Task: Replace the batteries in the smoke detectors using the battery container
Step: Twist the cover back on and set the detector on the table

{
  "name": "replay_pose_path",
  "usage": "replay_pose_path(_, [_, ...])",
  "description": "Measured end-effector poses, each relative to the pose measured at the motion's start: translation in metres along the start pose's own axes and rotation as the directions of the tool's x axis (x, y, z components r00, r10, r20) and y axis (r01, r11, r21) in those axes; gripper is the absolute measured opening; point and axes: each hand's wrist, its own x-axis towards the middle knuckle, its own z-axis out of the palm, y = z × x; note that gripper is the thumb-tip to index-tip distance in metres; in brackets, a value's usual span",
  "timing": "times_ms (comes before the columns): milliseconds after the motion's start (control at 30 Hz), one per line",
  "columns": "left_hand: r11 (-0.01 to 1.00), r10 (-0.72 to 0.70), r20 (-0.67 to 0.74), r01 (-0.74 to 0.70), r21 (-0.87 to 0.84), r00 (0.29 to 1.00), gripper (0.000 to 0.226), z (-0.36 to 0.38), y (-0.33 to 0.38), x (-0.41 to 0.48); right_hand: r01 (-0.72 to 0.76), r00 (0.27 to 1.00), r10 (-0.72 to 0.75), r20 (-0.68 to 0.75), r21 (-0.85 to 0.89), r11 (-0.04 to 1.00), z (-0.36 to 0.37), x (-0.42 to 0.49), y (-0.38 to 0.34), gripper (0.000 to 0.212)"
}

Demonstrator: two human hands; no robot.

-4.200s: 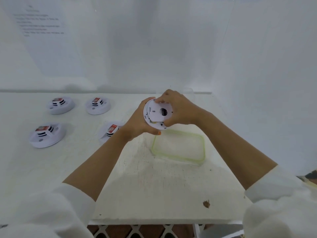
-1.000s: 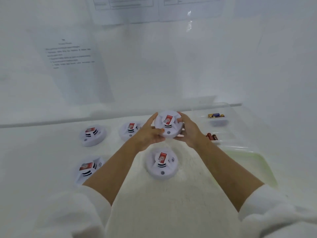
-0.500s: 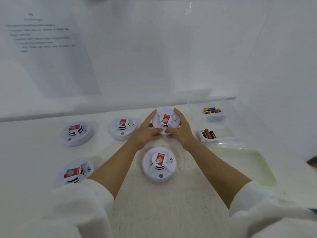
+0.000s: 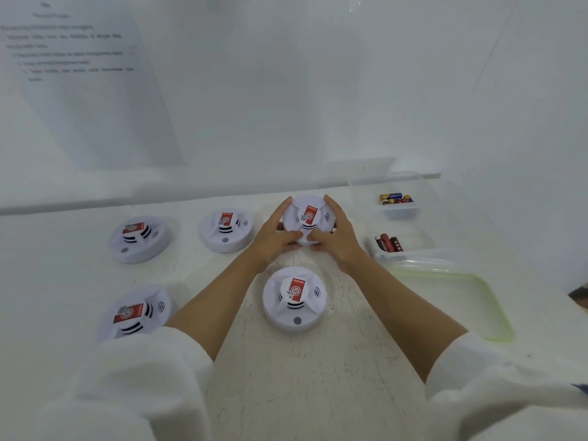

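I hold the detector (image 4: pixel 308 218) between both hands at the back of the table (image 4: pixel 302 393). My left hand (image 4: pixel 273 240) cups its left rim, fingers reaching up along the far side and thumb laid on the near edge. My right hand (image 4: pixel 340 243) mirrors that on the right rim, and the two thumbs nearly meet at the front. The grip is wide, spanning the whole disc, which sits face-up between my palms with its red label showing. I cannot tell whether it rests on the table or hangs just above it.

The near detector (image 4: pixel 294 299) lies between my forearms, just in front of the held one. The middle detector (image 4: pixel 226 229) is just beside my left hand, the far-left detector (image 4: pixel 138 238) beyond it, and the near-left detector (image 4: pixel 133 313) is by my left sleeve.

The container (image 4: pixel 423 246) stands near my right hand, with batteries in its far compartment (image 4: pixel 396 198) and in its near compartment (image 4: pixel 388 243). Its green-rimmed lid (image 4: pixel 496 316) lies flat in front of it.
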Motion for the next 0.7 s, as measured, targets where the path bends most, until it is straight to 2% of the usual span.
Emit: replay_pose_path(700, [0.999,-0.029,0.069,0.030,-0.014,0.997,0.073,-0.0023,-0.0019,0.0023,-0.007,0.998,0.004,0.065,0.052,0.999,-0.0037,-0.0004,0.0050,0.080])
